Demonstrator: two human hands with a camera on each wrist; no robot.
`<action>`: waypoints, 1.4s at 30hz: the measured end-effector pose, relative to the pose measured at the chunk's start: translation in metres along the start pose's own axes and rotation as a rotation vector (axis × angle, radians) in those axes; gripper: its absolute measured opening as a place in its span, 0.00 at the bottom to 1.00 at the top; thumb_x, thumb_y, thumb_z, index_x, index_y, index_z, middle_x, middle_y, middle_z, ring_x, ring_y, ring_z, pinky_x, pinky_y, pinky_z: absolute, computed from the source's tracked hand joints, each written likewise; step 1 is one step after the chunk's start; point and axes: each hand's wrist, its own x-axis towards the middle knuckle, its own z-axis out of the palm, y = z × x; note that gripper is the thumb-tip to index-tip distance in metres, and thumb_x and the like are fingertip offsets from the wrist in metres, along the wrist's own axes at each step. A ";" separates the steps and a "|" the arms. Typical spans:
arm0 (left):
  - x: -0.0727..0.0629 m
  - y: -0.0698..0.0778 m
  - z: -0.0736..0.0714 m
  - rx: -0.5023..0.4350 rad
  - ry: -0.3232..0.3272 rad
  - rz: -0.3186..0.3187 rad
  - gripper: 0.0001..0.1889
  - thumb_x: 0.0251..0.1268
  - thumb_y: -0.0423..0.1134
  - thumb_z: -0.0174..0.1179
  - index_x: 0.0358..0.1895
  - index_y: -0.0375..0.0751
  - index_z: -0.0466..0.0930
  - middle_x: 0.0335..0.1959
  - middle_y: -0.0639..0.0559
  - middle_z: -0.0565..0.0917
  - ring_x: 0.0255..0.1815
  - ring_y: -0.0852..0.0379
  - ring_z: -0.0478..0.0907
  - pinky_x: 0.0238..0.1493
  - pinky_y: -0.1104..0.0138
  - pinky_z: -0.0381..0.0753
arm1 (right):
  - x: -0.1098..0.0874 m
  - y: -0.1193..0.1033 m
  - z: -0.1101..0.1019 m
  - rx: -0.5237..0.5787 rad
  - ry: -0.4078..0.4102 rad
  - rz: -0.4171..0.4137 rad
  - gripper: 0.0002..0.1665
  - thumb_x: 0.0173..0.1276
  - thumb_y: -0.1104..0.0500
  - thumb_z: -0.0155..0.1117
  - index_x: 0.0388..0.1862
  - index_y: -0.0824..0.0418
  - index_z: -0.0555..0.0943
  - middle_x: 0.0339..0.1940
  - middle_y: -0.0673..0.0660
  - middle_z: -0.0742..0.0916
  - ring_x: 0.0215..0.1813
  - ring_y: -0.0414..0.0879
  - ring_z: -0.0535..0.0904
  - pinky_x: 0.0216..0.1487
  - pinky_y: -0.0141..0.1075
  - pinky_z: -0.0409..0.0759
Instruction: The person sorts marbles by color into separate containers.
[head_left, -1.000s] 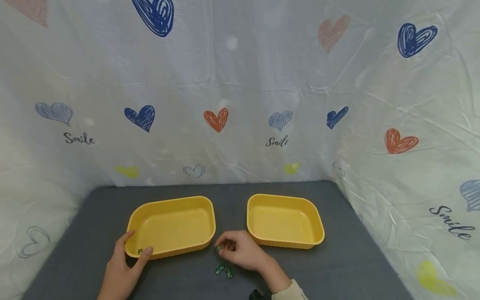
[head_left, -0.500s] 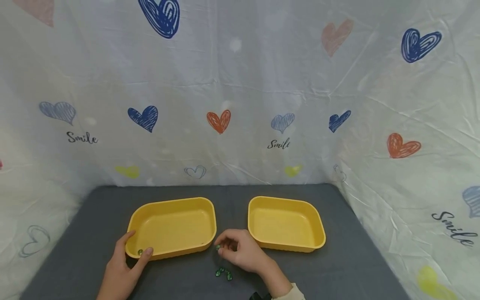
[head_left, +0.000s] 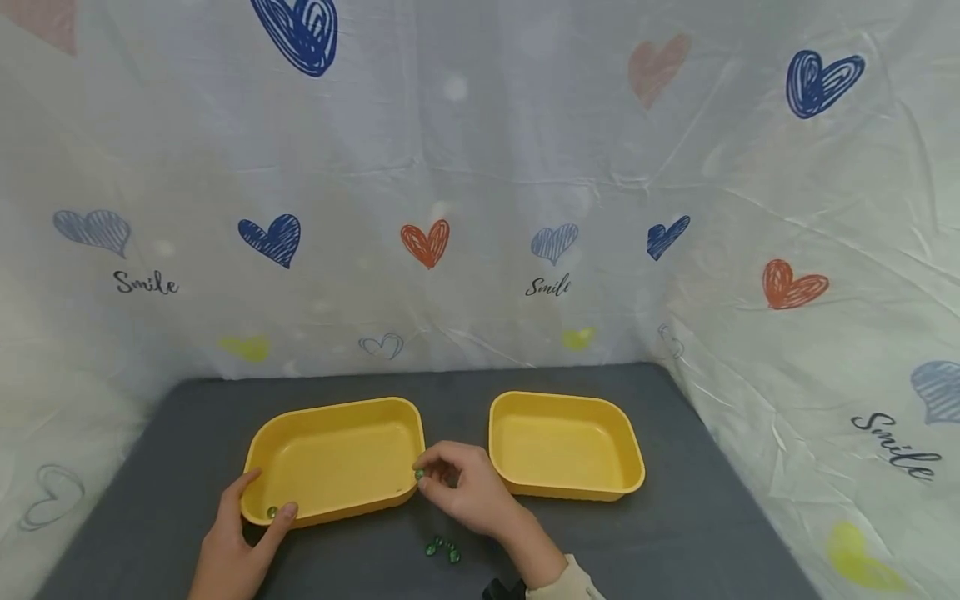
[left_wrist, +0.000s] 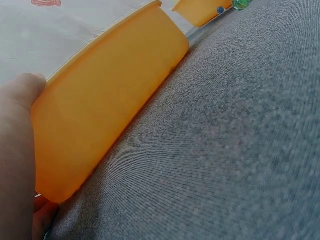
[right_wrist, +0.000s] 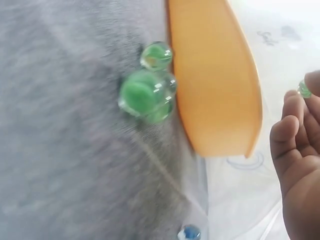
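My left hand [head_left: 238, 542] holds the left-front corner of the left yellow tray [head_left: 337, 508], its thumb over the front rim. One green marble [head_left: 272, 512] lies in that tray near the thumb. Between the thumb and fingers of my right hand [head_left: 472, 492] a green marble [head_left: 419, 474] is pinched, beside the tray's right rim. The right wrist view shows this pinched marble [right_wrist: 304, 89] at the fingertips. Several green glass marbles [head_left: 442, 550] lie grouped on the dark grey cloth below the right hand; they appear large in the right wrist view [right_wrist: 142, 95].
A second yellow tray [head_left: 566, 492] stands to the right, just behind my right hand. A blue marble [right_wrist: 190, 233] lies on the cloth in the right wrist view. Behind the grey table [head_left: 675, 542] hangs a white curtain [head_left: 480, 308] printed with hearts.
My right hand has risen away from the loose marbles and shifted left with its marble, to the left tray's right rim. The left hand keeps its hold. The head view has shifted slightly.
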 end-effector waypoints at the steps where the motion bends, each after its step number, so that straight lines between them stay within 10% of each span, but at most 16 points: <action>1: 0.000 0.000 0.000 0.002 -0.002 -0.003 0.56 0.80 0.69 0.59 0.89 0.33 0.41 0.82 0.15 0.54 0.76 0.14 0.61 0.69 0.25 0.66 | 0.002 -0.001 0.001 0.000 0.004 0.017 0.09 0.80 0.62 0.70 0.54 0.64 0.90 0.40 0.48 0.89 0.37 0.36 0.82 0.38 0.34 0.86; 19: 0.000 0.002 -0.003 -0.006 -0.039 -0.038 0.58 0.79 0.72 0.57 0.90 0.35 0.38 0.84 0.17 0.51 0.79 0.16 0.57 0.74 0.25 0.62 | 0.049 -0.006 0.029 0.090 0.063 0.177 0.12 0.77 0.62 0.73 0.54 0.66 0.90 0.38 0.47 0.90 0.36 0.37 0.83 0.35 0.29 0.82; 42: 0.001 0.001 -0.002 -0.025 -0.043 -0.047 0.59 0.78 0.72 0.59 0.90 0.36 0.38 0.85 0.19 0.50 0.81 0.18 0.55 0.75 0.25 0.59 | 0.057 -0.010 0.037 0.095 0.093 0.243 0.11 0.76 0.63 0.71 0.53 0.66 0.89 0.36 0.47 0.88 0.30 0.38 0.84 0.33 0.33 0.87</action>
